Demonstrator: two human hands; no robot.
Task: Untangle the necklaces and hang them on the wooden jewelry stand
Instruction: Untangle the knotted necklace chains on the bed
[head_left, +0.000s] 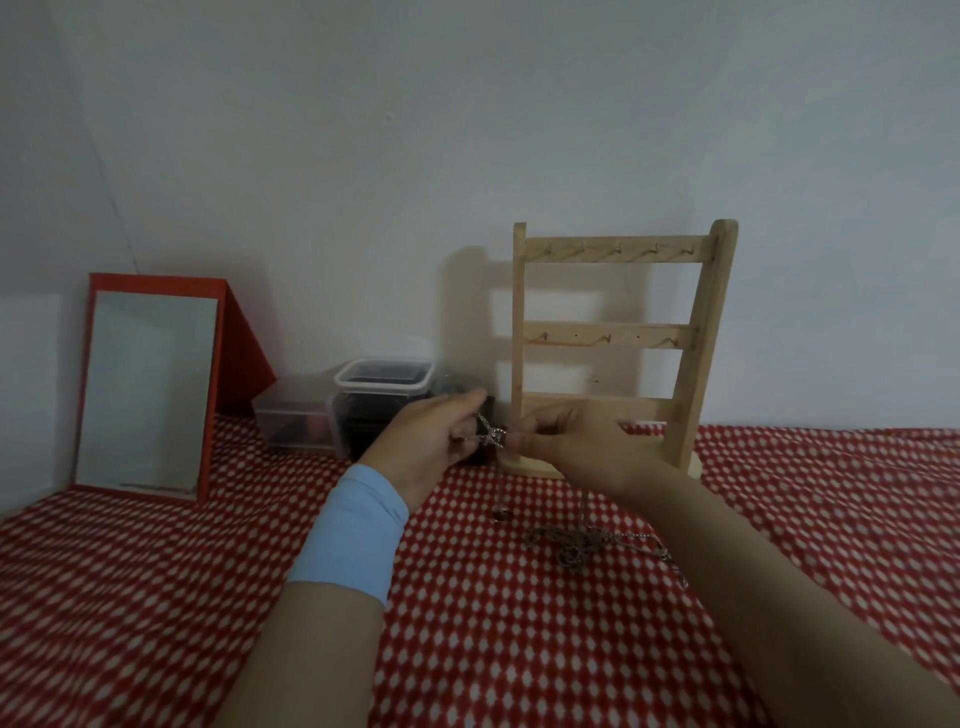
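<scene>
A wooden jewelry stand (613, 343) with three hooked rails stands against the wall; its hooks are bare. In front of its base both hands are raised above the cloth. My left hand (426, 441), with a light blue band on the wrist, and my right hand (566, 441) each pinch a tangled silver necklace (491, 435) stretched between them. Thin strands hang from it down to the cloth, one ending in a small dark pendant (501, 515). A heap of tangled chains (587, 545) lies on the cloth below my right forearm.
A red-framed mirror (145, 384) leans against the wall at left. Two clear plastic boxes (382, 395) and a dark jar sit between the mirror and the stand. A red-and-white patterned cloth (156, 597) covers the surface.
</scene>
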